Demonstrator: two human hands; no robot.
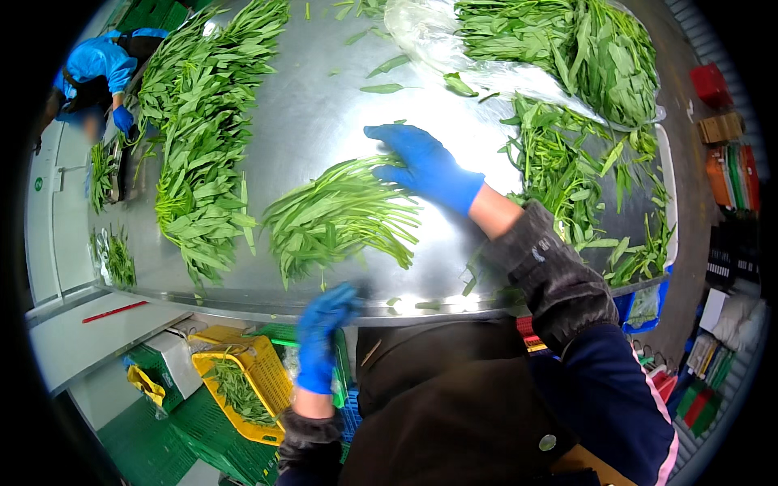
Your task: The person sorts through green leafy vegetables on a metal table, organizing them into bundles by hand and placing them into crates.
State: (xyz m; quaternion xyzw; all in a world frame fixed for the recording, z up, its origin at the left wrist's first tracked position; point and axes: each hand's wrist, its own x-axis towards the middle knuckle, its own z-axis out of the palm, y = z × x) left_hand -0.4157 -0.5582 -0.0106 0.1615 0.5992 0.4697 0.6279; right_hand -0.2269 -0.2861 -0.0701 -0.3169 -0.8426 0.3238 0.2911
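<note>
A loose bunch of long-leaved greens (346, 212) lies on the stainless steel table (316, 91), its cut stems towards the right. My right hand (425, 167), in a blue glove, is over the upper stem ends with the fingers apart; whether the fingertips touch the stems is unclear. At the table's near edge, below the bunch, my left hand (327, 337) is slightly blurred, gloved in blue, with no greens seen in it. To the left a long heap of the same greens (200, 140) runs away from me. Tangled loose stems (559, 170) lie on the right.
More greens (614, 61) rest on clear plastic film (425, 36) at the far right. A co-worker in blue sleeves (97, 67) bends at the far left. Below the table edge stand a yellow crate (267, 370) with greens inside and green crates (206, 431). Loose leaves are scattered about.
</note>
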